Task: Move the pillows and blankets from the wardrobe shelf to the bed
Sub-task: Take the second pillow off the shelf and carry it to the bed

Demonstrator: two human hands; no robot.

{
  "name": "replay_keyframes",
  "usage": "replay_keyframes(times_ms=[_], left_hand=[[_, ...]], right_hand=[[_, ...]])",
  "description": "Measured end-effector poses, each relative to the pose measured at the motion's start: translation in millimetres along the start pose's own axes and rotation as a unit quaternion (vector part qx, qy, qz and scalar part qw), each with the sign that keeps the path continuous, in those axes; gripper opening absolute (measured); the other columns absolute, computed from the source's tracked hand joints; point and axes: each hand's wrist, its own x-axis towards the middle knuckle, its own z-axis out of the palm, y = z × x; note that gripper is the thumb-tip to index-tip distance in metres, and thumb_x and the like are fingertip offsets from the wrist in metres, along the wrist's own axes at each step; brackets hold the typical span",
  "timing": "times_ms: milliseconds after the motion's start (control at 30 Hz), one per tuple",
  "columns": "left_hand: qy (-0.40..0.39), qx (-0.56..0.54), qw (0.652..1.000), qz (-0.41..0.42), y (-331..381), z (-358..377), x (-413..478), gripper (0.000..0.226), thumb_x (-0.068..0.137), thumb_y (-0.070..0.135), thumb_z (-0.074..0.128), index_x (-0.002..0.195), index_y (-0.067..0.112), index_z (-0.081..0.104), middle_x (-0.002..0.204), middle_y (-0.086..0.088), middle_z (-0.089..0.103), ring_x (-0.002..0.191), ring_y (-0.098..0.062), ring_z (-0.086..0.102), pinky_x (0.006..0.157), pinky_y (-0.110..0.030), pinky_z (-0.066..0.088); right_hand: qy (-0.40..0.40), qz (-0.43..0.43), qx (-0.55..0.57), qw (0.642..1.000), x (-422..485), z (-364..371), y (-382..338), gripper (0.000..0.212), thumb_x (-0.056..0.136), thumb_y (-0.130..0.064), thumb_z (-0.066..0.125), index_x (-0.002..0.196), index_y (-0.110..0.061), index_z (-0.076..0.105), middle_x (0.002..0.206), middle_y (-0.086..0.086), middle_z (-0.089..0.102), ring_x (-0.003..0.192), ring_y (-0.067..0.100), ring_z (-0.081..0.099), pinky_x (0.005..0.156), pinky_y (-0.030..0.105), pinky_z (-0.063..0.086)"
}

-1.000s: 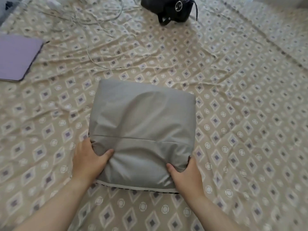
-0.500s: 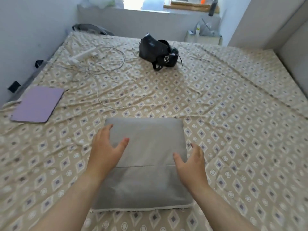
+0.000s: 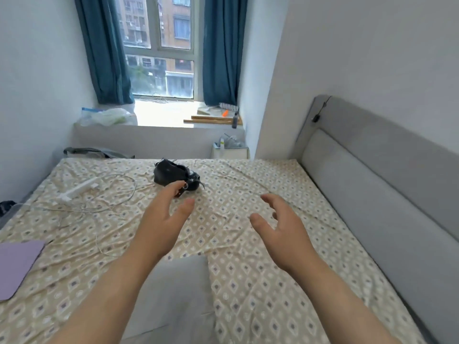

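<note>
Both hands, left hand (image 3: pixel 161 227) and right hand (image 3: pixel 285 234), have lifted off the grey pillow (image 3: pixel 173 294), fingers spread, empty. Pillow lies on bed (image 3: pixel 248 194) at 6 o'clock; wardrobe out of view, remainder unknown.

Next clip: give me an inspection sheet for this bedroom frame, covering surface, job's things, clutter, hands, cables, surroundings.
Surface: bed with wrinkled patterned sheet.
Job's things: grey pillow lying on the bed's near edge, partly hidden by the left forearm; no blankets seen.
Clutter: black bag, purple pad.
Hands: left hand and right hand open, raised, holding nothing.
Cables: white power strip with loose white cords.
Surroundings: grey headboard, window, blue curtains, cluttered sill.
</note>
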Motion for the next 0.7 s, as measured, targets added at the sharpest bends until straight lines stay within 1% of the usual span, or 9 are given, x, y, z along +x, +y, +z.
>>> replay_keyframes(times_ms=[100,167,267,367,400,467,567,633,700], left_hand=[[-0.039,-0.063,0.996,0.045,56.5,14.9,15.2,0.058,0.081,0.051,0.048,0.134,0.025,0.05,0.131,0.009,0.051,0.121,-0.014,0.049,0.101,-0.039,0.039],[-0.079,-0.096,0.989,0.079,89.8,31.6,23.0,0.057,0.081,0.051,0.047,0.133,0.027,0.05,0.131,0.009,0.051,0.12,-0.014,0.049,0.099,-0.037,0.038],[-0.149,-0.147,0.968,0.139,134.2,59.9,21.7,0.055,0.082,0.051,0.049,0.133,0.031,0.049,0.13,0.014,0.049,0.117,-0.01,0.046,0.094,-0.034,0.036],[-0.223,-0.185,0.937,0.194,175.9,85.5,0.3,0.041,0.09,0.044,0.056,0.13,0.039,0.046,0.129,0.016,0.047,0.117,-0.009,0.044,0.096,-0.036,0.037],[-0.249,-0.196,0.925,0.21,189.5,92.7,-9.6,0.04,0.09,0.045,0.056,0.128,0.042,0.045,0.129,0.015,0.047,0.117,-0.009,0.044,0.095,-0.036,0.037],[-0.309,-0.218,0.897,0.23,217.7,107.3,-32.1,0.04,0.088,0.047,0.056,0.126,0.044,0.044,0.129,0.015,0.047,0.118,-0.011,0.045,0.094,-0.035,0.037],[-0.383,-0.254,0.852,0.252,263.5,126.4,-69.4,0.045,0.084,0.053,0.055,0.127,0.042,0.046,0.13,0.01,0.049,0.122,-0.017,0.048,0.092,-0.033,0.037],[-0.427,-0.284,0.816,0.268,298.9,134.7,-101.6,0.052,0.076,0.059,0.051,0.125,0.04,0.047,0.13,0.005,0.052,0.122,-0.019,0.049,0.093,-0.034,0.038],[-0.465,-0.313,0.775,0.293,337.1,140.5,-143.7,0.057,0.071,0.066,0.049,0.122,0.042,0.048,0.13,0.004,0.053,0.122,-0.019,0.05,0.094,-0.036,0.04]], right_hand=[[0.094,0.005,-0.035,0.995,-22.0,-63.6,-27.8,0.055,0.083,-0.054,0.055,0.134,-0.037,0.042,0.129,-0.024,0.041,0.119,0.004,0.041,0.1,0.031,0.034],[0.158,0.014,-0.061,0.985,-42.1,-99.9,-42.0,0.051,0.087,-0.049,0.056,0.134,-0.036,0.042,0.129,-0.023,0.04,0.119,0.003,0.04,0.1,0.031,0.034],[0.241,0.058,-0.085,0.965,-81.6,-139.2,-60.8,0.052,0.085,-0.053,0.055,0.133,-0.039,0.042,0.129,-0.024,0.039,0.12,0.004,0.04,0.101,0.034,0.035],[0.325,0.097,-0.105,0.935,-137.1,-167.1,-79.0,0.057,0.074,-0.064,0.05,0.127,-0.045,0.042,0.126,-0.028,0.04,0.123,0.006,0.042,0.104,0.039,0.037],[0.352,0.109,-0.111,0.923,-156.6,-175.4,-83.7,0.055,0.074,-0.064,0.051,0.125,-0.047,0.041,0.125,-0.028,0.041,0.123,0.007,0.042,0.104,0.039,0.037],[0.41,0.13,-0.118,0.895,-200.7,-193.1,-94.0,0.046,0.081,-0.056,0.057,0.123,-0.049,0.041,0.129,-0.023,0.044,0.124,0.008,0.043,0.105,0.038,0.036],[0.478,0.158,-0.146,0.851,-266.7,-219.6,-112.3,0.043,0.088,-0.041,0.062,0.128,-0.039,0.046,0.131,-0.017,0.047,0.125,0.007,0.043,0.105,0.034,0.035],[0.521,0.182,-0.172,0.816,-311.3,-235.6,-129.9,0.045,0.089,-0.041,0.061,0.131,-0.032,0.047,0.131,-0.016,0.047,0.122,0.006,0.046,0.104,0.033,0.037],[0.564,0.201,-0.19,0.778,-362.3,-248.8,-152.0,0.045,0.089,-0.041,0.059,0.131,-0.032,0.046,0.128,-0.018,0.047,0.113,-0.001,0.047,0.099,0.029,0.038]])
